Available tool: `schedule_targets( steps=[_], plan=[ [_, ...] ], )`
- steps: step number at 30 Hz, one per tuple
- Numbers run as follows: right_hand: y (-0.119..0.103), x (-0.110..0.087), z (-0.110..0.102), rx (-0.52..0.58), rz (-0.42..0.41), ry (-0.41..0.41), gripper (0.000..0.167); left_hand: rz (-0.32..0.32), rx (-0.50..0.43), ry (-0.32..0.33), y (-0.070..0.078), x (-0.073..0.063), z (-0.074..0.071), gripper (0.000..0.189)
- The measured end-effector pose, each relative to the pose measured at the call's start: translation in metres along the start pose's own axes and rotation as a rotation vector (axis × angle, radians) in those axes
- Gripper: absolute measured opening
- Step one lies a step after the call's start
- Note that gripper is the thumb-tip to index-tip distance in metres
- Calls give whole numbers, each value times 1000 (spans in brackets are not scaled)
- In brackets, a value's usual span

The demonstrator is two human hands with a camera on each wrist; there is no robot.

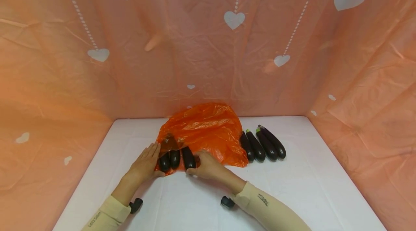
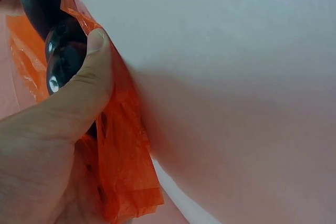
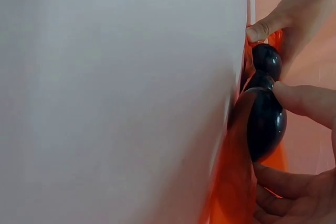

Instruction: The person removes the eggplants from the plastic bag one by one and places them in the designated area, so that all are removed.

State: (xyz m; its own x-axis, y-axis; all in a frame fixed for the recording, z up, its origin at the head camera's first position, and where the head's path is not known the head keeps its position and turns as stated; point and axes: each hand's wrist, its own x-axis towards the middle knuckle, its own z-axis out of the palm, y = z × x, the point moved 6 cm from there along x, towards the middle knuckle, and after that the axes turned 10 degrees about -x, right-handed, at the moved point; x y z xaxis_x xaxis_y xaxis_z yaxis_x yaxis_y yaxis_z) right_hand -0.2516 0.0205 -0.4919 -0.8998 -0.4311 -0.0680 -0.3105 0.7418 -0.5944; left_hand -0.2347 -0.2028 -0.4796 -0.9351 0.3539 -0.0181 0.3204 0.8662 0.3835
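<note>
Right hand [image 1: 206, 166] pinches an eggplant [image 1: 188, 157], probably firm, slippery; hold its fat end. Left hand [image 1: 145, 162] spreads against the plastic bag [image 1: 203, 126].

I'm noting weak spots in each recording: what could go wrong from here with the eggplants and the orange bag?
The eggplant in the right grip looks smooth and glossy, so it might slip. The orange bag looks thin and wrinkled; its mouth could fold or snag. The two eggplants near the left grip have rounded ends showing at the mouth and may roll out.
</note>
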Motion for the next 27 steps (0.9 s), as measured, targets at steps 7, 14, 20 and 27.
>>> schedule_targets(
  steps=[7,14,20,27],
  plan=[
    [6,-5,-6,32,-4,-2,54,-5,-4,-7,2,0,-1,109],
    [12,-13,-14,24,7,13,61,-12,-18,-6,4,0,-1,111],
    [16,-21,-20,59,8,26,64,-13,-33,-5,5,0,-2,111],
    [20,-32,-30,58,2,53,64,-5,-16,3,3,0,0,110]
  ],
)
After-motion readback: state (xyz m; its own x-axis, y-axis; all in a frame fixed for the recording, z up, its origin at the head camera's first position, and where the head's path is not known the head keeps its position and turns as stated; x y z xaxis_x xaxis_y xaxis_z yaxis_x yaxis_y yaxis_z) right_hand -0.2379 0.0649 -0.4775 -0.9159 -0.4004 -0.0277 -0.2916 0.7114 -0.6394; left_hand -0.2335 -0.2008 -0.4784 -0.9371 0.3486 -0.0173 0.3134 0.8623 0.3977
